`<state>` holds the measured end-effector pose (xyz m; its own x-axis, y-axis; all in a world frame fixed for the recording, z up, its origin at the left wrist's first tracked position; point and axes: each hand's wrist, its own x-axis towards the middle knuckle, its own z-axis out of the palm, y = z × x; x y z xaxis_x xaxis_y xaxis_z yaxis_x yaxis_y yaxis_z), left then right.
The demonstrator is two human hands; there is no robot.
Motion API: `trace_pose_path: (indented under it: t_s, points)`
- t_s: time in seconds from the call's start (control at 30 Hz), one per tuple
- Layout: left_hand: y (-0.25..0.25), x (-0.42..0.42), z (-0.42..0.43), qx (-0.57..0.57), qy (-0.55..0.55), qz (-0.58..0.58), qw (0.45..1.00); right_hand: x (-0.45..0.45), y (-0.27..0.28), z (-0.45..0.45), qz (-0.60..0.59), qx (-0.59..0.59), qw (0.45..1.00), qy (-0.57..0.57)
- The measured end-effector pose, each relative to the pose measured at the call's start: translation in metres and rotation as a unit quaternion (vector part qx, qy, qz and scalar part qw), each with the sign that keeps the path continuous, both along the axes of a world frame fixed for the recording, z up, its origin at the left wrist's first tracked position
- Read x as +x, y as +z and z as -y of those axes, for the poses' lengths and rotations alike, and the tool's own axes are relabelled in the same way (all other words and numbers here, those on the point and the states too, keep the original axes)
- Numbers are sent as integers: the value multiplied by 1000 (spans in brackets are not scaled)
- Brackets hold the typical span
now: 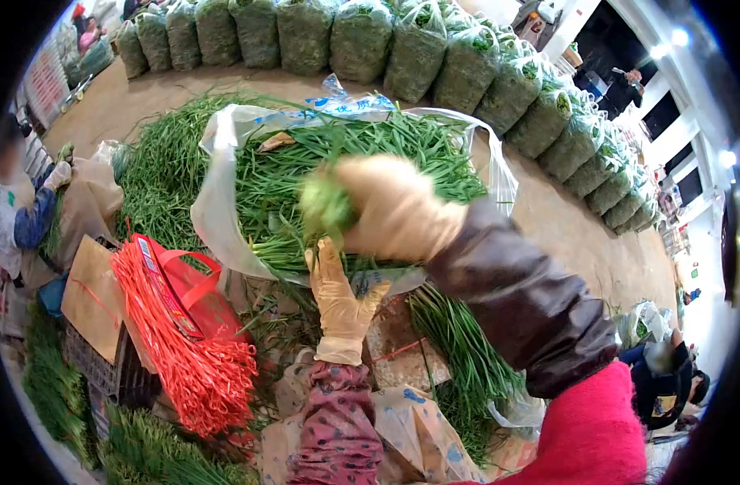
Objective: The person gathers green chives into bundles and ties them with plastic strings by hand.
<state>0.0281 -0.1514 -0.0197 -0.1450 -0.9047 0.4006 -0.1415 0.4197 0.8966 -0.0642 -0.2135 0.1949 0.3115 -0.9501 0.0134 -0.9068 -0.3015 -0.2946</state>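
My right hand (390,206), in a pale glove and smeared by motion, is closed on a blurred bunch of chives (328,202) above the open plastic bag. My left hand (342,307), also gloved, is at the bag's near edge with its thumb apart and fingers stretched toward that bunch. Whether the fingertips touch it I cannot tell. Long green chives (370,141) fill the clear plastic bag (216,210). A brown leaf or scrap (275,142) lies on top of them.
Red ties (184,347) lie over a red bag (216,311) at left, by cardboard (95,299). More chives lie left (164,186) and lower right (467,347). Full sacks (362,40) line the back. A co-worker (18,202) is at left; another person (665,380) is at right.
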Motion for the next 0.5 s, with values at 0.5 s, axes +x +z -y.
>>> trace_pose_path:
  t_s: [0.5]
  points:
    - [57,-18,-80,76,-267,-89,957,-76,67,-59,416,-402,813,-62]
